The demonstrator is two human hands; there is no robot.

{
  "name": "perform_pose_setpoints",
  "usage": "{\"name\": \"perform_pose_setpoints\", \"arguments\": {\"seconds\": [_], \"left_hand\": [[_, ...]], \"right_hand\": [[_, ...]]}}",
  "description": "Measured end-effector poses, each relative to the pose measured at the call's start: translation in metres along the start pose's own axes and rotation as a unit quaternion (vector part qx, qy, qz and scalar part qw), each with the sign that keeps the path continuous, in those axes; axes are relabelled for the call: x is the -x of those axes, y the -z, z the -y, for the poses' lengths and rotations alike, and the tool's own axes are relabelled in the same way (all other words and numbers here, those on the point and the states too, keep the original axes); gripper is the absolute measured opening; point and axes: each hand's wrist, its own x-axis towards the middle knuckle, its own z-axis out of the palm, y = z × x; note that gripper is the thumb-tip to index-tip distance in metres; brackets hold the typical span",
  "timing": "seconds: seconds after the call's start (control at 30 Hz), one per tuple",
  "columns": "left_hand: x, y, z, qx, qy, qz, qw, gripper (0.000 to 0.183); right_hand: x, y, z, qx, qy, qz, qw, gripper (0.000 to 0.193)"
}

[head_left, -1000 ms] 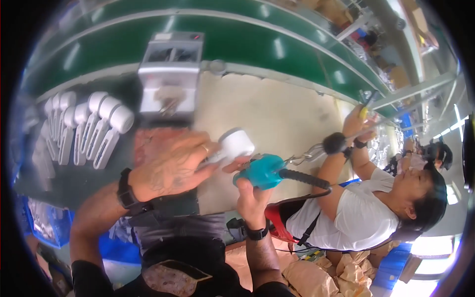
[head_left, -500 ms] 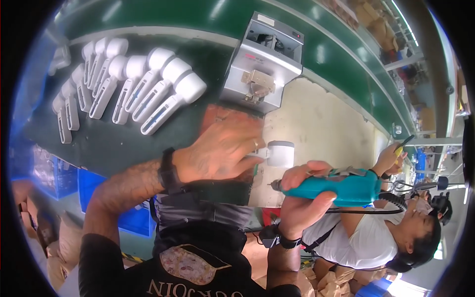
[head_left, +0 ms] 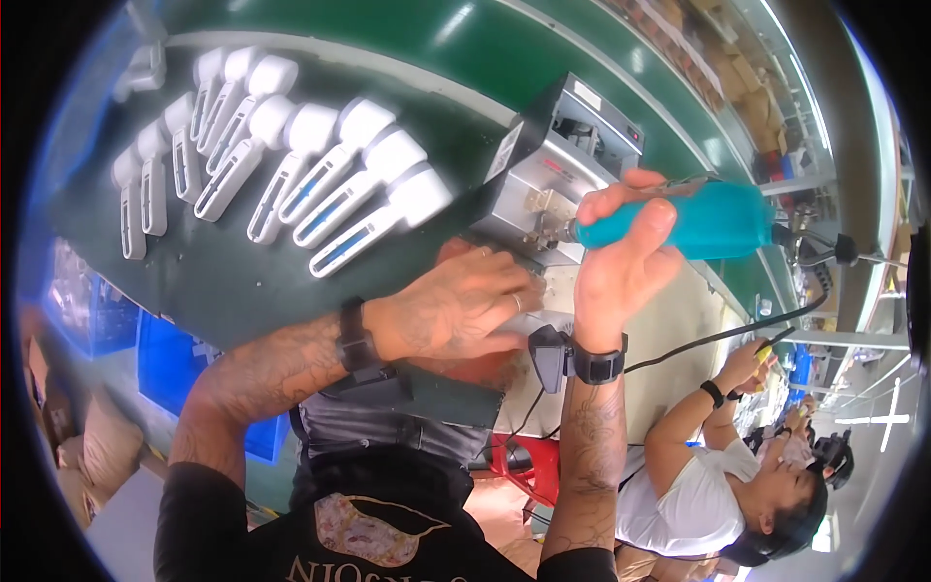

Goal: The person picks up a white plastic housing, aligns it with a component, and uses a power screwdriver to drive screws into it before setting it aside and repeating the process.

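My right hand (head_left: 630, 257) is wrapped round a teal electric screwdriver (head_left: 698, 221). The tool's tip is at the front bracket of a silver box-shaped screw feeder (head_left: 538, 199); my fingers and the tool's nose partly cover the spot. Below the feeder, my left hand (head_left: 465, 306) lies palm down with fingers curled on a white long-handled device, mostly hidden under it and behind my right wrist. An orange-red mat (head_left: 475, 371) shows under my left hand. Several white devices with round heads and slotted handles (head_left: 361, 228) lie in rows on the dark table to the left.
A cable runs from the screwdriver's rear to a hanging holder (head_left: 842, 250). At the right, a co-worker in a white shirt (head_left: 693, 500) works with a dark-tipped tool. Blue crates (head_left: 179, 364) stand below the table's left edge. A green surface (head_left: 388, 29) runs behind the table.
My right hand has carried the screwdriver up and away from me, from beside the white device to the feeder's front. My left hand stays low. The whole view has shifted slightly.
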Motion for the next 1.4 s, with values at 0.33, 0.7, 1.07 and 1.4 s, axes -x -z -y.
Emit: {"name": "perform_pose_setpoints", "arguments": {"seconds": [0.33,0.7,1.07,1.4], "left_hand": [[0.002,-0.002,0.0,0.012,0.026,-0.021,0.999,0.038],[-0.002,0.001,-0.002,-0.012,0.047,0.019,0.999,0.04],[-0.004,0.001,-0.007,-0.036,0.06,0.06,0.996,0.039],[-0.001,0.003,-0.004,-0.029,0.038,0.019,0.999,0.038]], "right_hand": [[0.021,0.0,-0.003,0.005,-0.042,0.022,0.999,0.06],[0.06,0.041,0.019,-0.022,-0.038,-0.02,0.999,0.07],[0.063,0.042,0.002,-0.063,-0.065,0.013,0.996,0.061],[0.058,0.032,0.011,-0.018,-0.094,0.008,0.995,0.059]]}}
